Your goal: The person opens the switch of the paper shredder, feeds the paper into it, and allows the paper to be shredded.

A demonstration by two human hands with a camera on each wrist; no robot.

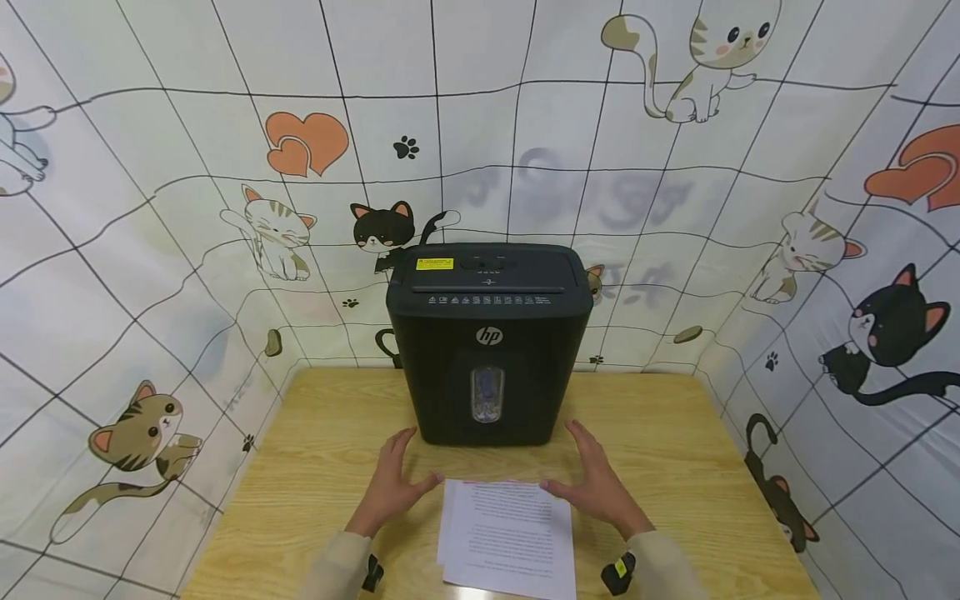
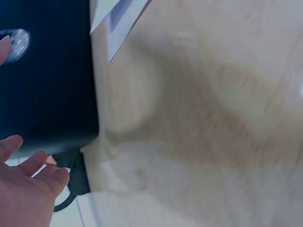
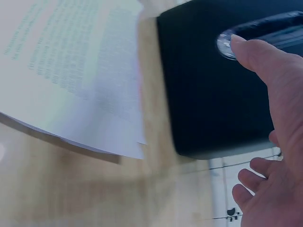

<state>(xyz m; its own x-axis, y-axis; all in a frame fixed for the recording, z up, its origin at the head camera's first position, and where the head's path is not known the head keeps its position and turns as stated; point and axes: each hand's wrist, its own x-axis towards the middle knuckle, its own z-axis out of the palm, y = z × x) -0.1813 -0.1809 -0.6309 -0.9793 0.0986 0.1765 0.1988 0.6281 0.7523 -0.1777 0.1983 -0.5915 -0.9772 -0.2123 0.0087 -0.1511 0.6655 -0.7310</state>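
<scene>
A black HP paper shredder [image 1: 450, 375] stands upright at the back of the wooden table, a small clear window [image 1: 487, 393] in its front. Before it lies a small stack of printed paper sheets [image 1: 517, 542], its edges slightly fanned. My left hand [image 1: 393, 483] is left of the stack, fingers spread toward the shredder's lower left corner, thumb near the paper's edge. On the other side my right hand [image 1: 596, 483] mirrors it, its thumb overlapping the stack's upper right corner in the head view. Both hands hold nothing. In the right wrist view the sheets [image 3: 71, 80] show rows of print.
The wooden table [image 1: 300, 500] runs up to a white grid-lined cloth backdrop [image 1: 480, 125] with cat and heart prints, which encloses the back and both sides. A yellow label [image 1: 435, 264] and a feed slot mark the shredder's top.
</scene>
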